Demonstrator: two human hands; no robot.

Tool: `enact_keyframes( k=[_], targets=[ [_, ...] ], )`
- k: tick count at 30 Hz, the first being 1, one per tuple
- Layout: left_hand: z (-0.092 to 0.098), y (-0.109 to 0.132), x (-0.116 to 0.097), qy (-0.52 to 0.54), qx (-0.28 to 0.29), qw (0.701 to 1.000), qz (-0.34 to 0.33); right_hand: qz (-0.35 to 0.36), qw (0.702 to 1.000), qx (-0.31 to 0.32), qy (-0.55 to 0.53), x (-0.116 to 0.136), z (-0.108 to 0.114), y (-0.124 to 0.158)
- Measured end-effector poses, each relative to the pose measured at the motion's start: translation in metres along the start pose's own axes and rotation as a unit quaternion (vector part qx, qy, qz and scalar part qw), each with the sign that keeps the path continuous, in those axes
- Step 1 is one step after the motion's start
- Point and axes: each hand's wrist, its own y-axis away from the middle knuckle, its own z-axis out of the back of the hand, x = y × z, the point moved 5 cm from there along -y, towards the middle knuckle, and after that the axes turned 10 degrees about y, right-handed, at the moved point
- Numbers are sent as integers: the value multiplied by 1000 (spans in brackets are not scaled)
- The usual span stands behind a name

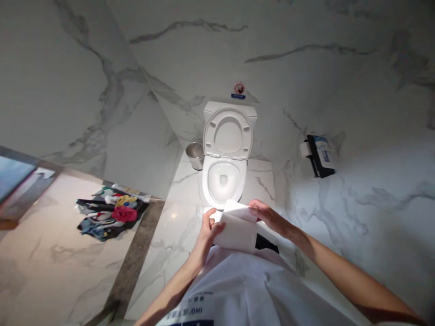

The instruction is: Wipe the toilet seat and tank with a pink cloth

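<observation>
In front of my body, both hands are on folded white tissue paper (238,231). My left hand (208,230) pinches its left side, thumb on top and fingers behind. The upper right corner of a smaller folded flap is gripped by my right hand (263,212), between thumb and fingers. Just beyond the paper stands a white toilet (207,181) with its seat and lid raised. The paper hides the front foot of the toilet.
A metal bin (195,156) stands left of the toilet. On the right wall hangs a black paper holder (316,158) with a white roll (305,149). A heap of colourful cloths (108,213) lies at left beyond a dark threshold strip (136,253). A sign (239,90) is on the back wall.
</observation>
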Motion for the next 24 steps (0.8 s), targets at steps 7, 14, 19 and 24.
enact_keyframes(
  k=[7, 14, 19, 24],
  targets=[
    [5, 7, -25, 87, 251, 958, 106, 48, 999, 22, -12, 44, -7, 9],
    [-27, 14, -33, 56, 243, 963, 102, 55, 970, -180, 152, 68, 21, 6],
    [-32, 27, -32, 29, 101, 994, 12, 193, 864, -327, 330, 98, -9, 37],
    [-27, 28, -38, -33, 55, 989, -135, 244, 868, -225, 369, 108, -40, 37]
  ],
)
